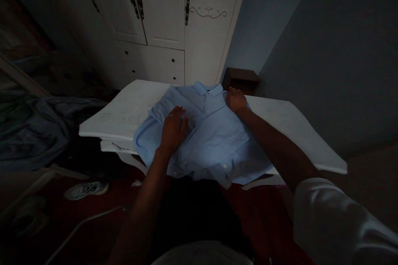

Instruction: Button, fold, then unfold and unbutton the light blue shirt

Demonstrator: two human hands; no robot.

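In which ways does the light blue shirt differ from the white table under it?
Colour: the light blue shirt contrasts with the white table. Surface: the shirt's cloth is creased, while the table has a flat top. Extent: the table reaches farther to both sides than the shirt, whose lower part drapes over the table's near edge. Shared: both are pale.
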